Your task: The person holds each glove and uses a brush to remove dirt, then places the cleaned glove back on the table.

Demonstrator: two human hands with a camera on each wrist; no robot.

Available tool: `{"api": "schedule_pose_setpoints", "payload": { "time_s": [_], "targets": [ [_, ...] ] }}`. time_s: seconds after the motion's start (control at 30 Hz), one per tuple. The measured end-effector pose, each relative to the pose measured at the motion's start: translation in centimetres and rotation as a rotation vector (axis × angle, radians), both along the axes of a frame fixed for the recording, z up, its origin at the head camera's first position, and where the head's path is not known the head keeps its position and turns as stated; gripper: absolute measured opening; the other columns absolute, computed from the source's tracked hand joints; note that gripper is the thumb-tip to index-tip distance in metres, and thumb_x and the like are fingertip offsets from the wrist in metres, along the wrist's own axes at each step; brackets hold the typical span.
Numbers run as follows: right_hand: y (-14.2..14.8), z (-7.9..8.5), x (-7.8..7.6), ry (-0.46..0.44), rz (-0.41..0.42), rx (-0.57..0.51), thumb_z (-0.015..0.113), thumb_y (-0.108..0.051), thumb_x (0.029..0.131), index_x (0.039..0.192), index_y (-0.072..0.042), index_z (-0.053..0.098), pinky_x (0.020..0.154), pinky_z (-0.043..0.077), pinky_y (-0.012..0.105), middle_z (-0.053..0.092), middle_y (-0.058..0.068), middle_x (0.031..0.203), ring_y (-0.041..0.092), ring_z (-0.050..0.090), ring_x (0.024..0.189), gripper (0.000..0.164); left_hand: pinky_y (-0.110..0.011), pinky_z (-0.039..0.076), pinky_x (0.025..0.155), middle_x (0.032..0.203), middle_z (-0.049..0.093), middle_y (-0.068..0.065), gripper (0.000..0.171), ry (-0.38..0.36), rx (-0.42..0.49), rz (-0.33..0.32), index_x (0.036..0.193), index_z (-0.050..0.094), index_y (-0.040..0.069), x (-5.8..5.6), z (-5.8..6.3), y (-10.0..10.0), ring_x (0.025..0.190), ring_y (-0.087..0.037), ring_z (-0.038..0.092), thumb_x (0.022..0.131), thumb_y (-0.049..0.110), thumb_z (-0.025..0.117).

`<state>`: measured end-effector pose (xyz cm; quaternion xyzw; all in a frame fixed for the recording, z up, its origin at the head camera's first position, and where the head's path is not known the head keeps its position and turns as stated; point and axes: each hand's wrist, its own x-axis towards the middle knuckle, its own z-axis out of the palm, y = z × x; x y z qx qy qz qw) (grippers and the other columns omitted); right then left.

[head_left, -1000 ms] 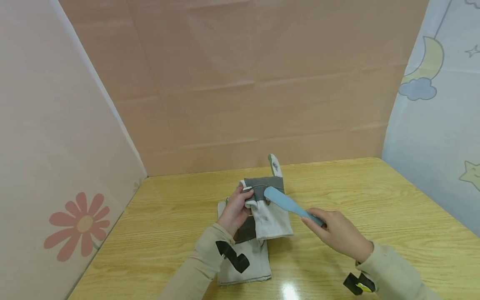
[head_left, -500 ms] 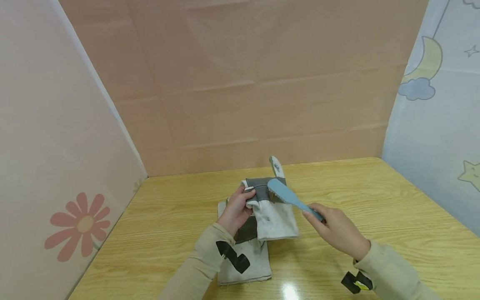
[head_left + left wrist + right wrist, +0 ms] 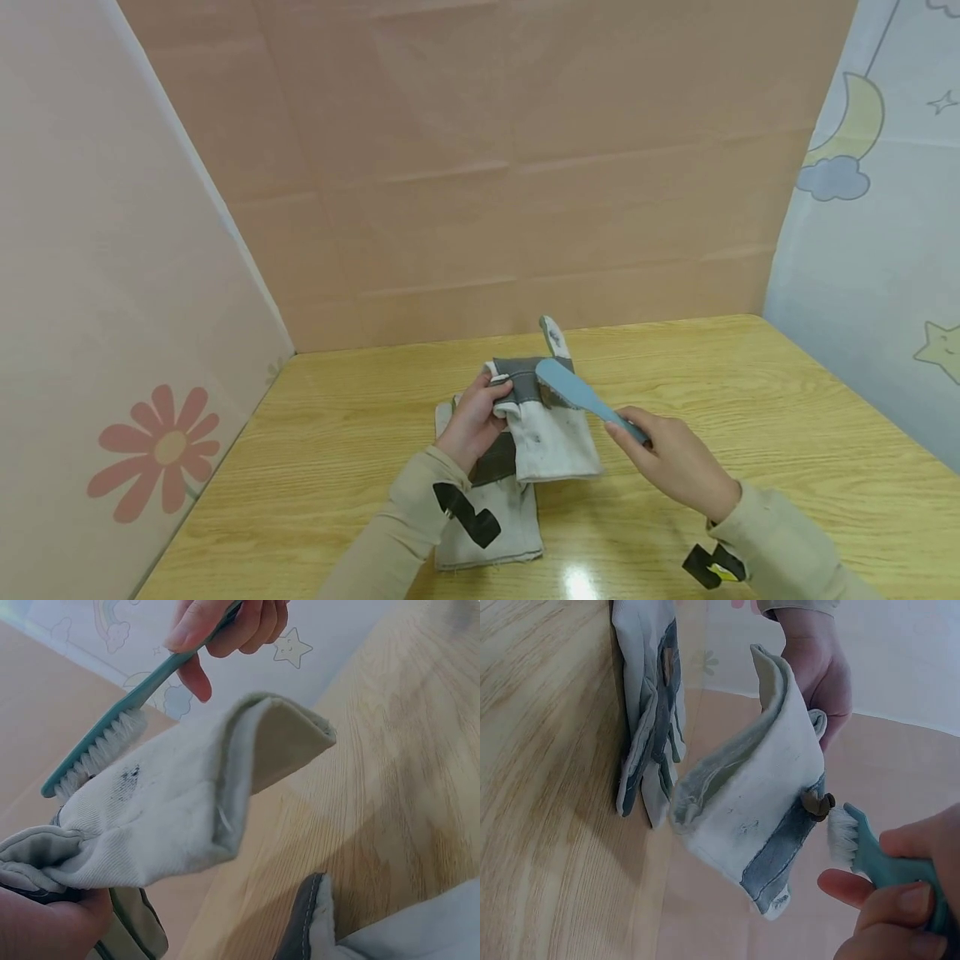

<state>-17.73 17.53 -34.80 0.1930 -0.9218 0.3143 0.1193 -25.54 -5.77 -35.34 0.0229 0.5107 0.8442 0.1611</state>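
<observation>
My left hand (image 3: 474,421) grips a white canvas work glove (image 3: 557,446) with a grey band, holding it up over the table with its wide cuff hanging toward me. In my right hand (image 3: 675,462) is the handle of a light blue brush (image 3: 576,387). Its white bristles (image 3: 106,748) face the glove and lie close against the grey band. A brown lump (image 3: 817,804) sits on that band, right by the bristle tips. Dark smudges (image 3: 129,780) mark the white cloth. A second, matching glove (image 3: 491,529) lies on the table beneath my left forearm.
The wood-grain table (image 3: 360,400) ends at a plain tan backdrop (image 3: 480,208). Printed cloth walls stand on both sides, a flower (image 3: 168,448) on the left one and a moon (image 3: 862,117) on the right.
The brush has moved slightly up and right over the band and tilted, so its bristles now show. The glove's cuff has swung a little right. During the last half second almost nothing moves.
</observation>
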Motion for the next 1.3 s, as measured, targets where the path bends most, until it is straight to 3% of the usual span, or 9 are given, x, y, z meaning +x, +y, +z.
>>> {"api": "schedule_pose_setpoints", "payload": {
  "time_s": [0.27,0.6,0.87,1.1,1.3],
  "targets": [
    [0.2,-0.2,0.2,-0.015,0.014,0.006,0.049,-0.026,0.098,0.093,-0.013,0.060,0.042,0.026,0.018,0.029,-0.010,0.053,-0.001,0.019,0.043,0.018,-0.048,0.025,0.113,0.152,0.021,-0.021,0.054,0.020,-0.041,-0.007,0.149,0.010,0.006,0.2,-0.1,0.1,0.139,-0.035,0.026,0.100,0.004,0.032],
    [1.3,0.2,0.5,-0.061,-0.037,0.051,0.049,-0.029,0.097,0.097,-0.011,0.061,0.042,0.027,0.020,0.031,-0.008,0.053,0.000,0.020,0.043,0.021,-0.047,0.023,0.114,0.153,0.019,-0.021,0.056,0.018,-0.018,-0.001,0.149,0.010,0.006,0.1,0.0,0.0,0.141,-0.035,0.022,0.099,0.002,0.033],
    [2.1,0.1,0.7,-0.078,-0.076,0.097,0.049,-0.030,0.097,0.101,-0.008,0.062,0.044,0.026,0.020,0.033,-0.007,0.053,0.002,0.021,0.044,0.026,-0.047,0.024,0.114,0.150,0.024,-0.020,0.053,0.016,-0.031,0.001,0.148,0.015,0.006,0.1,-0.1,0.0,0.139,-0.033,0.028,0.099,0.002,0.034],
    [2.8,-0.1,0.8,-0.096,-0.098,0.144,0.049,-0.029,0.097,0.078,-0.013,0.053,0.045,0.025,0.020,0.029,-0.007,0.053,0.002,0.019,0.044,0.025,-0.045,0.029,0.111,0.149,0.027,-0.020,0.051,0.030,-0.065,-0.005,0.148,0.017,0.006,0.2,0.0,0.0,0.136,-0.033,0.033,0.099,0.004,0.034],
    [3.4,-0.6,0.8,-0.130,-0.109,0.180,0.050,-0.030,0.097,0.078,-0.013,0.054,0.045,0.024,0.020,0.028,-0.007,0.053,0.003,0.019,0.045,0.025,-0.039,0.038,0.101,0.146,0.032,-0.019,0.048,0.034,-0.109,-0.001,0.146,0.023,0.007,0.2,-0.1,0.0,0.131,-0.031,0.039,0.099,0.005,0.036]
  ]
}}
